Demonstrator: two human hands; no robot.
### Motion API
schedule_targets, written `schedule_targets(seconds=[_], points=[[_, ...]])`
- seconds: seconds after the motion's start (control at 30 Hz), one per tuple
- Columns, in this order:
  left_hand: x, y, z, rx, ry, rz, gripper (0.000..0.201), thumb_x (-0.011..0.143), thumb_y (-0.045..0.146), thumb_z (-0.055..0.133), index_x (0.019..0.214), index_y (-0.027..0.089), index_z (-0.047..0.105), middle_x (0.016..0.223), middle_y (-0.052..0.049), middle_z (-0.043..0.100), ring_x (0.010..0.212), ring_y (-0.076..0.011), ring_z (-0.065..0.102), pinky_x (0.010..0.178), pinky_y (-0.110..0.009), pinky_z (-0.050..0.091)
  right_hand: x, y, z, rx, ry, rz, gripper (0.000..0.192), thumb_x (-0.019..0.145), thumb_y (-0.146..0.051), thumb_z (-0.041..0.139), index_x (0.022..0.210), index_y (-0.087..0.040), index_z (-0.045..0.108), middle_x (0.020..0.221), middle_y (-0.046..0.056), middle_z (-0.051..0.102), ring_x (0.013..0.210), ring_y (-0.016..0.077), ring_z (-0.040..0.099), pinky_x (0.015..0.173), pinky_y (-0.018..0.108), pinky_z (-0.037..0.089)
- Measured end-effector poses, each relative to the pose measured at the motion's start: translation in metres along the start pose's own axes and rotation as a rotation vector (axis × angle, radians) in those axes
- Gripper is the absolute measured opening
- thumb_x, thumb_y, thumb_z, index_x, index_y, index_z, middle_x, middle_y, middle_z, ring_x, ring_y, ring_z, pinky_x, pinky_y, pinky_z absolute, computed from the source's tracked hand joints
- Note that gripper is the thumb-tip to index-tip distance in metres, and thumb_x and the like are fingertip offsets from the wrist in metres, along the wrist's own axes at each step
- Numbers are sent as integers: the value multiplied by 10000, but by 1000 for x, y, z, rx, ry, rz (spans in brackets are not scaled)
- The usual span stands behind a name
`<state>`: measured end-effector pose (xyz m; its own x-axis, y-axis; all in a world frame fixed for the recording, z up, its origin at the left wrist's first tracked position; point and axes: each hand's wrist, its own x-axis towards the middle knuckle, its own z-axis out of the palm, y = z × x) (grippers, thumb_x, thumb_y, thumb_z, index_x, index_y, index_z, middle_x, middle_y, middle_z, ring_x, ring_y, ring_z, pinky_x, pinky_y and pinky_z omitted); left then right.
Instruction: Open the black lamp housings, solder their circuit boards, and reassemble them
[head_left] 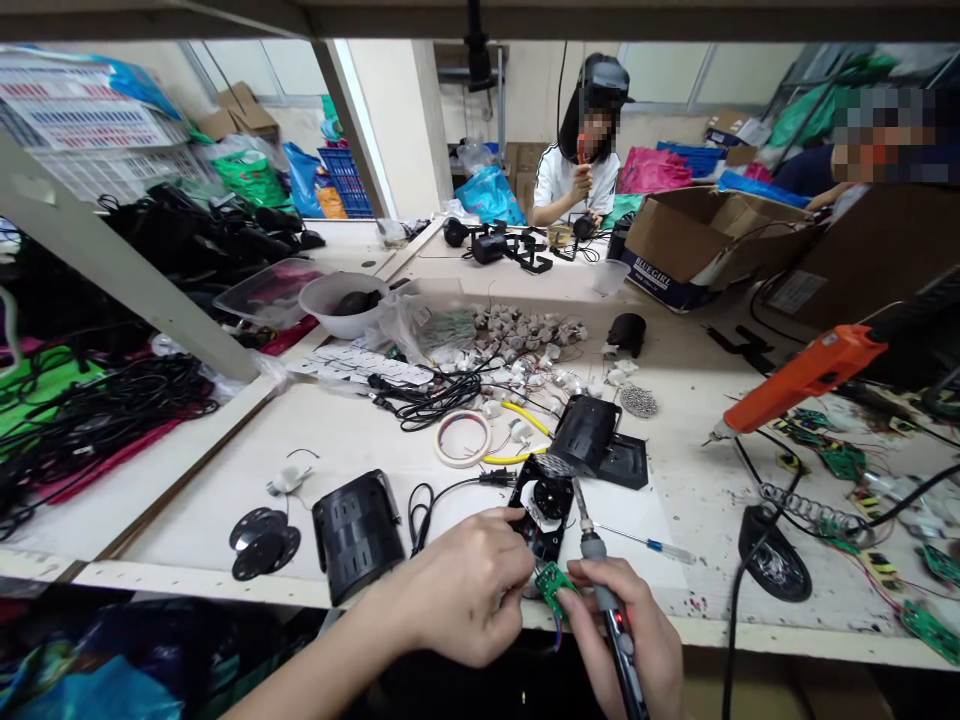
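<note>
**A:** How does the left hand (469,590) sit?

**B:** It comes in from the lower left with the forearm angled up toward the bench edge. The back of the hand faces the camera and the fingers are curled, the fingertips pinching the near edge of a black fan housing (544,505) that lies on a white sheet on the workbench (360,440).

**A:** And the right hand (630,630)?

**B:** It is closed around a soldering iron (600,575), gripped like a pen, the shaft leaning up and away so the tip rests at the housing's right edge. A small green circuit board (553,585) sits between the two hands, touching the right fingers; I cannot tell which hand actually carries it.

**A:** What lies around them?

**B:** A black cylindrical shell (356,530) stands just left of the left hand, with a black disc (262,540) beyond it. A roll of tape (463,438) lies further back, a small screwdriver (649,543) just right of the iron, and an orange glue gun (806,375) is propped well off to the right.

**A:** Anyone else?

**B:** A person in a white shirt (574,180) sits at the far end of the table, hands raised.
</note>
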<state>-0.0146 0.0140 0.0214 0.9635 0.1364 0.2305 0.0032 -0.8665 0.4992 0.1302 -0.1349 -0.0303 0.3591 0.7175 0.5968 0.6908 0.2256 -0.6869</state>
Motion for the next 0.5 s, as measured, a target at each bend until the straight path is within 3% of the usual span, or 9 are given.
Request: schedule_targets(seconds=[0.5], points=[[-3,8,14,56,51,-15,137,702,96,496,703,221,441,591,49,498,545,-119,497,1063,-342,462,0,3,-2,24,-30,-13,293,887,-79,617,1144,-203,554,914,45,691,764,161,701,668,247,599]])
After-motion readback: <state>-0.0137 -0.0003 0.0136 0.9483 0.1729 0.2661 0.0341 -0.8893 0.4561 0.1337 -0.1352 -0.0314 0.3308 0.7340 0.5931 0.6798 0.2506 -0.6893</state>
